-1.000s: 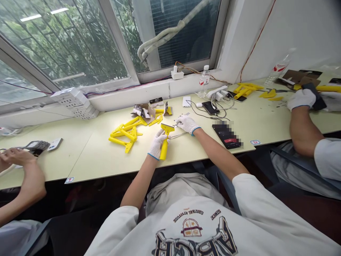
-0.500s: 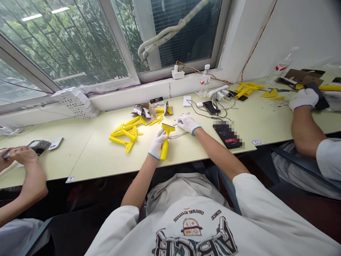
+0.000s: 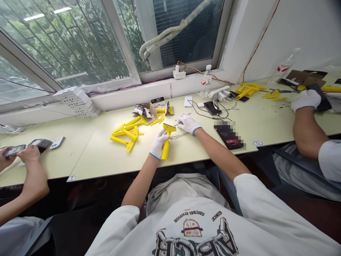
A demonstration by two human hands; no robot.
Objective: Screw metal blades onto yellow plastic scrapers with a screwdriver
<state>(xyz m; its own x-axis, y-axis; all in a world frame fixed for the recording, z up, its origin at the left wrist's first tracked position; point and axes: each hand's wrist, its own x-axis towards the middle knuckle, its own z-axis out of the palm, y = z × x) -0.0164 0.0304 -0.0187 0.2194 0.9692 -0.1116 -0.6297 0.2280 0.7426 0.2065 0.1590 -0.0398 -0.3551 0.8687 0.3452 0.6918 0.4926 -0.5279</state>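
Observation:
My left hand [image 3: 159, 143], in a white knit glove, is closed round a yellow scraper [image 3: 165, 149]. The scraper's wide head with a dark blade edge points away from me, its handle towards me. To the right, my gloved right hand [image 3: 187, 123] rests at the table surface, fingertips drawn together over small metal bits [image 3: 176, 124] too tiny to name. Whether anything is between those fingertips is hidden. A thin metal rod [image 3: 181, 135] lies between the hands, its right end running under my right wrist.
Several yellow scraper handles [image 3: 125, 137] are heaped left of my hands. Behind them stand opened small cardboard boxes [image 3: 145, 111]. A phone [image 3: 229, 135], cables, a power bank [image 3: 188, 101] and a bottle [image 3: 206, 80] are to the right. Co-workers' hands [image 3: 306, 99] are at both sides.
My hands and the scraper keep almost the same pose; the view has shifted slightly. At the left, the co-worker's hands have tilted a phone so its face shows more.

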